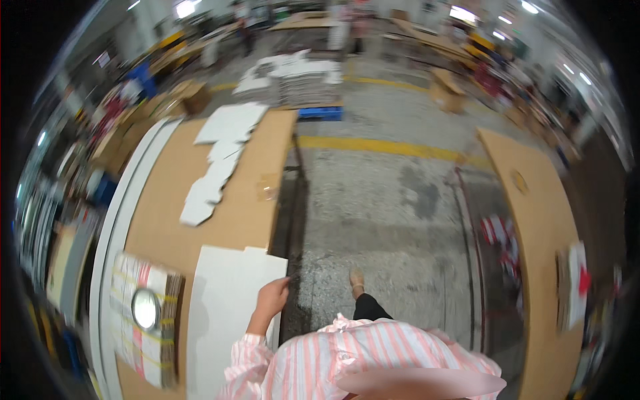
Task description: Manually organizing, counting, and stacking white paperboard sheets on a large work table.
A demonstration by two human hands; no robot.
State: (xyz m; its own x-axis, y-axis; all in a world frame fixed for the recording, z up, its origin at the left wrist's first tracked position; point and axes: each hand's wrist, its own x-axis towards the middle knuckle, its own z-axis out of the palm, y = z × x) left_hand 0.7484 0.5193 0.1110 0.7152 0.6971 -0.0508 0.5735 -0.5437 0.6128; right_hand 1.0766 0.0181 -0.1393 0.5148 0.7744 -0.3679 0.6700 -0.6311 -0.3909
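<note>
My left hand [270,300] is over the right edge of a flat white cardboard sheet [223,293] on the left table. Its fingers look curled together with nothing visible in them; whether they touch the sheet I cannot tell. My right hand is out of the picture. Left of the sheet lies a stack of folded cardboard [143,353] bound with yellow straps, with a round, shiny silver object [145,309] on top. Farther up the same table, white die-cut cardboard pieces [217,170] overlap in a row.
The brown left table [160,213] runs along my left side. Another long table [540,200] stands on the right, bearing a small cardboard stack [571,287]. Concrete floor [373,200] lies between. Ahead, stacked cardboard sheets [307,83] rest on a blue pallet [320,113]; a brown carton [447,90] stands farther right.
</note>
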